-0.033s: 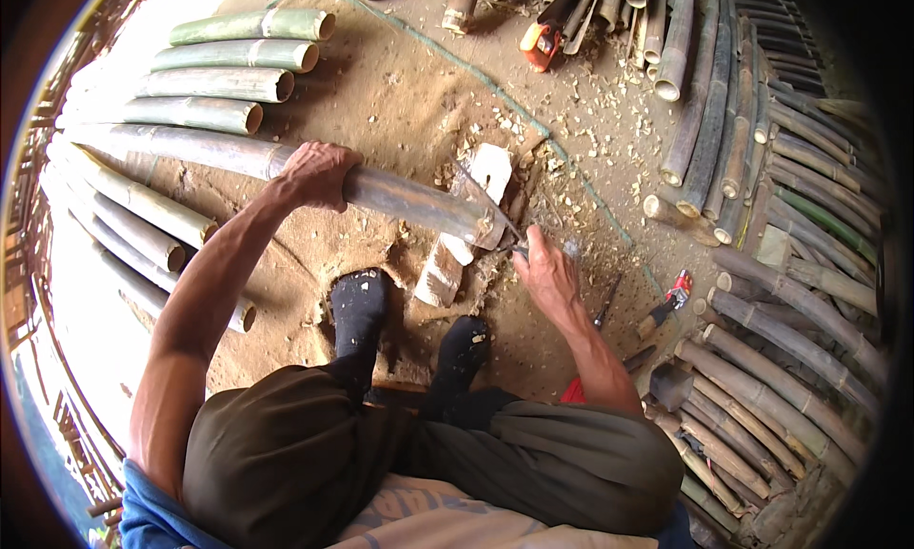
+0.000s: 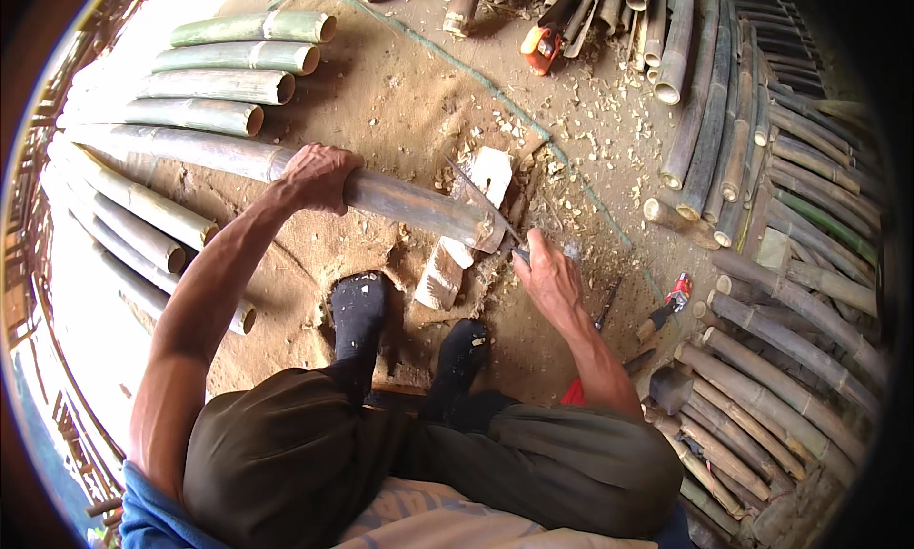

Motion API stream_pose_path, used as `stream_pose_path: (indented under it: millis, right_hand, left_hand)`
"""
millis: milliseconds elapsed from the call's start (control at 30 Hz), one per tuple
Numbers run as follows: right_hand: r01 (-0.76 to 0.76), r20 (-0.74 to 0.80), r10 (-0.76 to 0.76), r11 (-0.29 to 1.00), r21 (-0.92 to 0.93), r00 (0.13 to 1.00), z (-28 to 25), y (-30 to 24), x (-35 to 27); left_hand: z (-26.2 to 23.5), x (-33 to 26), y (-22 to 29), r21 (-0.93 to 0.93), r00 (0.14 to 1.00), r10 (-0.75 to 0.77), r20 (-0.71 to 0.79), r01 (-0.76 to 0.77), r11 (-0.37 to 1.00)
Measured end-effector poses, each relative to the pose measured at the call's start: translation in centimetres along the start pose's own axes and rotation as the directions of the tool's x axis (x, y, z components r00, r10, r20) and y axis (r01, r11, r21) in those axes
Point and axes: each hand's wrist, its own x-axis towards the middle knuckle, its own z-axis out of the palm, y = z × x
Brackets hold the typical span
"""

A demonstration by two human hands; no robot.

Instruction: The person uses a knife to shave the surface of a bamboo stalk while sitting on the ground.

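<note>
My left hand wraps over a long bamboo pole, which slants from the far left down toward my right hand. My right hand grips the dark handle of a long, narrow-bladed knife. Its blade crosses at the pole's right end, pointing up and left; whether the edge touches the bamboo I cannot tell. Beneath that end lies a pale, chipped wooden block. My feet in dark socks are just nearer than the block.
Cut bamboo poles lie at the left, and more bamboo is stacked along the right. An orange-handled tool rests at the back. Shavings litter the brown ground sheet. A red-and-black tool lies right of my right hand.
The knife blade has shifted very slightly at the pole's end. Both hands keep their grip and the pole stays in place.
</note>
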Motion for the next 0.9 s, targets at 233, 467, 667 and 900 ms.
stream_pose_path:
  millis: [233,467,667,900]
  right_hand:
    - [0.289,-0.354,-0.244,0.954,0.079,0.903,-1.5,-3.3,0.1]
    - [0.167,-0.15,-0.147,0.977,0.131,0.978,-4.1,-5.7,1.0]
    - [0.072,-0.046,-0.073,0.997,-0.011,0.996,-0.4,-0.6,-0.4]
    - [0.184,-0.16,-0.17,0.98,0.079,0.972,-4.6,-6.2,1.3]
  left_hand:
    - [-0.4,-0.6,0.8,0.017,1.0,0.017,-0.008,-0.017,1.0]
    - [0.8,-0.7,-0.6,-0.005,1.0,-0.009,-0.022,0.009,1.0]
    - [0.0,-0.2,0.5,0.048,1.0,0.006,0.0,-0.006,0.999]
    - [1.3,-1.2,-0.7,0.024,0.999,0.009,-0.053,-0.007,1.0]
